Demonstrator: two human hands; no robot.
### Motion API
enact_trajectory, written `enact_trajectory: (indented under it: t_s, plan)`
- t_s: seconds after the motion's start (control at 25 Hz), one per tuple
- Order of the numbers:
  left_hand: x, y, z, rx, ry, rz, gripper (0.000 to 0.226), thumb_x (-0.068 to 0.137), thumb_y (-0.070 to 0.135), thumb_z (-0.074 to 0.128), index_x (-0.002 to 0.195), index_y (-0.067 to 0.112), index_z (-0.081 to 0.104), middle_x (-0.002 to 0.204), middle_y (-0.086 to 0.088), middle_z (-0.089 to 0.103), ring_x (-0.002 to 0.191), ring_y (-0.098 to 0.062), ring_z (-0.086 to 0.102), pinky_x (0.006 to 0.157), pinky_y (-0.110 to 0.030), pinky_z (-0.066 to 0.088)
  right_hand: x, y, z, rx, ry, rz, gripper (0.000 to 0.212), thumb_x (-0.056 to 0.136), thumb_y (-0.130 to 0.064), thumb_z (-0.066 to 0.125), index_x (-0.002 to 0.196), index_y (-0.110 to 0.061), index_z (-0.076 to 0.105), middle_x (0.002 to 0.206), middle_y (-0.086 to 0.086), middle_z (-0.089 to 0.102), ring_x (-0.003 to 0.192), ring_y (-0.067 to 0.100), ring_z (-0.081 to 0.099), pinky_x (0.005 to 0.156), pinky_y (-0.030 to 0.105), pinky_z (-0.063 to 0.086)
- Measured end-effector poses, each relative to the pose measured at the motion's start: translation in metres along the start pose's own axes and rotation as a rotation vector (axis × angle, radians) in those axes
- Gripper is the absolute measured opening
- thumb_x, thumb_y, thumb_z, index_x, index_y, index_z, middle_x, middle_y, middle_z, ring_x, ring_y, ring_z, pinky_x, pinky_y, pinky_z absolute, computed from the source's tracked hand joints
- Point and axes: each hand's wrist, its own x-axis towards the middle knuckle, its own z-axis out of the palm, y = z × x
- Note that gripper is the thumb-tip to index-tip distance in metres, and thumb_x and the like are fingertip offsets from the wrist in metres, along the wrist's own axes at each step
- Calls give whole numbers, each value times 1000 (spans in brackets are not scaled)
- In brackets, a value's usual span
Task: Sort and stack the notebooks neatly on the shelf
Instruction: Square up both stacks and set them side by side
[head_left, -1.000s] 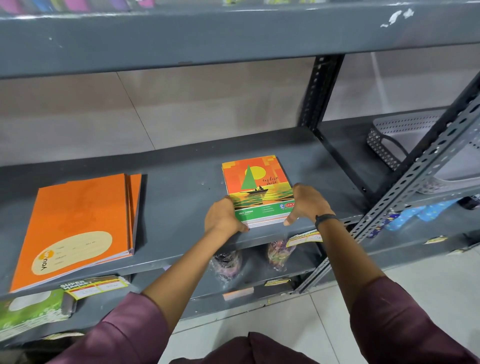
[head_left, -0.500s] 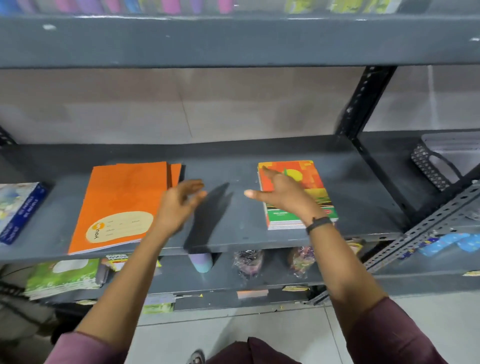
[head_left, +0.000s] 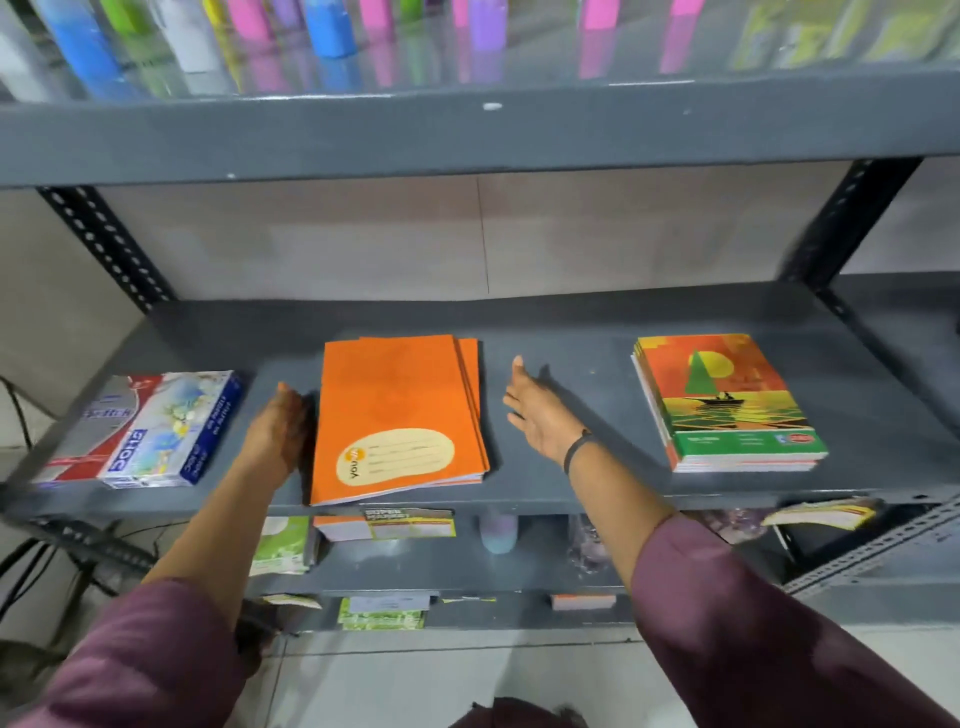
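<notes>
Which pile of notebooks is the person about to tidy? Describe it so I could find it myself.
Look at the middle grey shelf, below the one with coloured bottles. Three piles lie on it; take the centre one, the orange notebooks, between the left hand and right hand. Unlike the sailboat-cover stack to its right, it is plain orange with a cream label, and its books are slightly fanned.

Head view, apparently down onto shelf (head_left: 571, 483)

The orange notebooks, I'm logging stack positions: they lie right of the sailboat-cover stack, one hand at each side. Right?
Not quite. The head view shows the orange notebooks left of the sailboat-cover stack. The left hand and right hand do flank them.
</notes>
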Motion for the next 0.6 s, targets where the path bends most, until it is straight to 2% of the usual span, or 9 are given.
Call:
enact_trajectory:
  t_s: [0.08, 0.2, 0.28, 0.36, 0.48, 0.6]
  plan:
    - [9, 9, 13, 79, -84, -47, 57, 97, 45, 23, 134, 6, 41, 142, -14, 43, 122, -23, 51, 98, -36, 38, 7, -7, 14, -69, 16, 28, 67, 97, -53, 30, 148, -10, 26, 159, 7, 24, 147, 21, 23, 120, 36, 17]
    - [14, 20, 25, 159, -158, -94, 62, 95, 49, 27, 135, 3, 41, 133, -19, 50, 103, -33, 57, 94, -45, 40, 15, -15, 30, -211, -8, 69, 70, 96, -58, 20, 148, -11, 27, 159, 3, 24, 148, 18, 18, 121, 35, 11]
    - [18, 25, 31, 215, -205, -104, 62, 95, 49, 26, 134, 4, 41, 136, -19, 49, 113, -36, 55, 92, -44, 41, 20, -18, 39, -304, 21, 64, 71, 95, -58, 18, 149, -12, 28, 158, 5, 28, 148, 21, 21, 121, 38, 13]
    - [21, 29, 34, 311, -253, -109, 61, 94, 50, 25, 134, 7, 41, 139, -17, 47, 121, -34, 50, 90, -42, 42, 24, -17, 44, -341, 51, 69, 74, 94, -60, 18, 150, -13, 24, 159, 7, 25, 148, 23, 18, 122, 41, 14]
    - [23, 34, 37, 433, -294, -124, 60, 93, 53, 26, 133, 10, 42, 137, -16, 50, 107, -29, 55, 84, -42, 44, 26, -10, 46, -318, 45, 47, 75, 93, -61, 21, 152, -15, 20, 160, 7, 20, 149, 24, 14, 123, 44, 11]
    - [14, 37, 38, 503, -332, -109, 59, 92, 51, 33, 134, 11, 39, 135, -17, 51, 103, -27, 56, 85, -42, 46, 14, -3, 39, -345, -40, -16, 76, 91, -62, 31, 152, -18, 19, 160, 3, 22, 149, 22, 17, 122, 42, 12]
